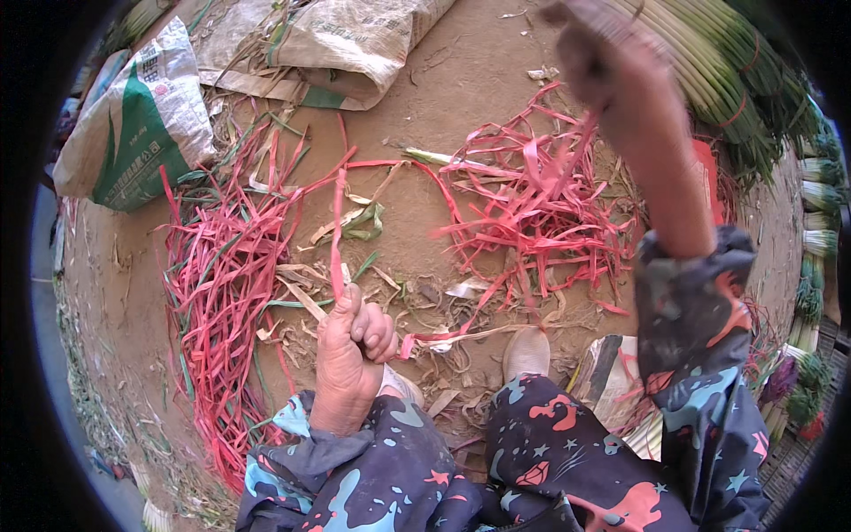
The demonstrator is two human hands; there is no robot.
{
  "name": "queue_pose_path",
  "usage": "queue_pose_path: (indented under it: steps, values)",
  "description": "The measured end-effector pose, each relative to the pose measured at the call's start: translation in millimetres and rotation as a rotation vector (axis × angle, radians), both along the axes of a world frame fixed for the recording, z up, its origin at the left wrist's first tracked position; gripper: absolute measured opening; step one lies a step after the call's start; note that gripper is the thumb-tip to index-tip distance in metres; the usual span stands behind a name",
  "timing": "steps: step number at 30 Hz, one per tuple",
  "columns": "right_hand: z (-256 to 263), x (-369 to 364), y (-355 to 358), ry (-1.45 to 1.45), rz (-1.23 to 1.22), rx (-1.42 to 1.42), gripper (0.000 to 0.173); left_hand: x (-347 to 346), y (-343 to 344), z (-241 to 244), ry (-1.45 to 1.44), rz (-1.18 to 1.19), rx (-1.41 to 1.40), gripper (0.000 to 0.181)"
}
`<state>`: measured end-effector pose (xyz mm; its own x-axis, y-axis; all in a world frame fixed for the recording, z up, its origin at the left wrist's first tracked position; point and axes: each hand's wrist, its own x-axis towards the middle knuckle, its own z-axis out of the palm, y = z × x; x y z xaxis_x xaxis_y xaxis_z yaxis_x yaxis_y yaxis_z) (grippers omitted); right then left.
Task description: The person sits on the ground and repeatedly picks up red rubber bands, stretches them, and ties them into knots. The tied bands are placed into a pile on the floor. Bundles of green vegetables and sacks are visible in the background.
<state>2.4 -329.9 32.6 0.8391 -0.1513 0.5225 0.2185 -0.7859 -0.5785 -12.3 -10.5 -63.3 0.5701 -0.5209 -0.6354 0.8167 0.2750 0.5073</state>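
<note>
My left hand point(356, 342) is closed around a red plastic strip point(338, 233), whose end stands up above the thumb. At the upper right my right hand point(588, 56) is blurred; a red strand trails below it, and I cannot tell whether the fingers grip it. Beneath that hand lies a tangled pile of red plastic strips point(532, 199) on the dirt ground. A longer heap of red strips point(233, 299), mixed with green leaves, lies left of my left hand. Bundles of green-stalked vegetables point(698, 60), tied with red bands, rest beside my right hand.
Woven plastic sacks point(146, 126) lie at the upper left, another point(372, 40) at the top. Dry leaves and husks point(439, 292) litter the ground before my shoes point(527, 352). More vegetable bundles point(821, 179) line the right edge. A worn carton-like object point(605, 379) sits by my right leg.
</note>
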Motion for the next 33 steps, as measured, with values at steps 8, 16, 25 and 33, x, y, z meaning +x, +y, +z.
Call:
queue_pose_path:
  steps: [8,16,25,33]
  values:
    - [-98,-105,139,0.667,0.402,0.360,0.018,-12,-6,12,-0.209,-0.193,0.111,0.043]
    - [-114,-174,49,0.831,0.077,0.699,0.015,43,31,4,0.056,0.262,-0.228,0.021]
    - [-145,-251,-45,0.446,-0.676,1.693,0.019,50,40,-14,-0.049,0.294,-0.149,0.020]
    - [-165,-318,-117,0.136,-1.115,1.880,0.023,64,74,16,-0.180,0.231,-0.020,0.029]
